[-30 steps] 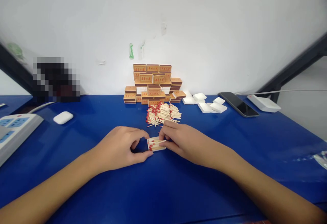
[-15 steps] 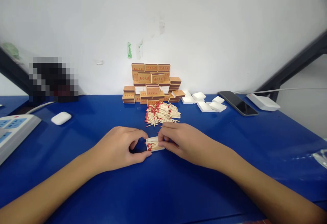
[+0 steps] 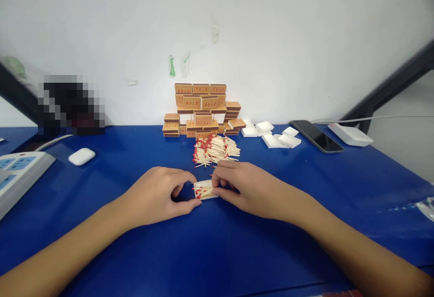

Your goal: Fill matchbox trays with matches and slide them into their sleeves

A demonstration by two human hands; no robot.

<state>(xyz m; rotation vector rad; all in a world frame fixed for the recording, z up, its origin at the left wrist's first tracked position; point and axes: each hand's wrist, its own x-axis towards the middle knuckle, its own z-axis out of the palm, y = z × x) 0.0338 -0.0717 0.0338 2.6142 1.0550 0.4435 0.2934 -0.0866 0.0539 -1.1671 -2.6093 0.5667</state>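
A small white matchbox tray (image 3: 205, 183) lies on the blue table with red-tipped matches (image 3: 202, 192) in it. The thumb and index finger of my left hand (image 3: 161, 195) grip the tray's left end from its near and far sides. Over the tray's right end, my right hand (image 3: 239, 186) has its thumb and fingers pinched on the pale ends of matches, and it hides that part of the tray. Just beyond both hands is a heap of loose matches (image 3: 217, 150), a few lying apart at its near edge.
Orange matchboxes (image 3: 202, 120) stand stacked against the wall behind the heap. White trays (image 3: 271, 139) lie to their right, then a phone (image 3: 317, 136) and a white box (image 3: 351, 134) with a cable. At left are a white earbud case (image 3: 82, 156) and a power strip (image 3: 25, 175).
My right hand has shifted slightly right and up over the tray, and the matches in the tray lie a little differently. My left hand keeps its grip on the tray.
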